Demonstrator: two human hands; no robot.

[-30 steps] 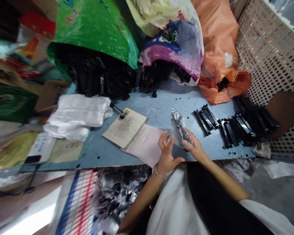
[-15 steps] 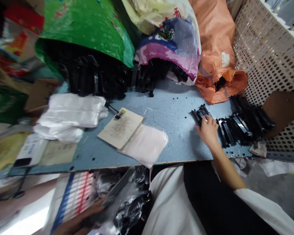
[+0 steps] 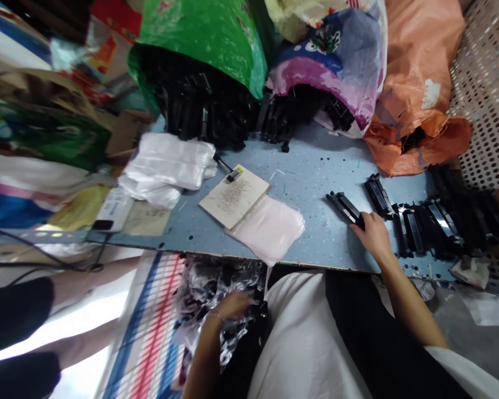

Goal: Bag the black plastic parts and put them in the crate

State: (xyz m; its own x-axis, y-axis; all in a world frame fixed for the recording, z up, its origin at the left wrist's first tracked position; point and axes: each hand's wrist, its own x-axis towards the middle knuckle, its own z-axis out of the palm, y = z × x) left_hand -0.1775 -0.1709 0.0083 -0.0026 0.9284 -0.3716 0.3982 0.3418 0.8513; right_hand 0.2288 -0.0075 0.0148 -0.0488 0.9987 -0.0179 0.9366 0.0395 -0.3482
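My right hand (image 3: 372, 235) is closed on the near end of a pair of long black plastic parts (image 3: 343, 207) lying at a slant on the blue table. Another small group of such black parts (image 3: 378, 195) rests just beyond that hand. A row of more black parts (image 3: 416, 230) stretches off to its right. Below the table edge, my left hand (image 3: 233, 306) is smeared by motion, so its fingers do not show clearly. It hovers over a striped woven bag (image 3: 149, 327) filled with black parts in clear plastic bags (image 3: 208, 280).
A stack of clear plastic sleeves (image 3: 274, 227) adjoins a clipped board (image 3: 237, 197). White plastic bags (image 3: 170, 166) lie left. Green (image 3: 203, 39), purple (image 3: 324, 72) and orange sacks (image 3: 419, 83) line the back, near a perforated crate (image 3: 486, 83). Another person's legs (image 3: 83, 282) show at left.
My right hand has drawn a pair of black parts leftward, away from the others. The bagged item at my left hand has dropped out of sight. The view has shifted left.
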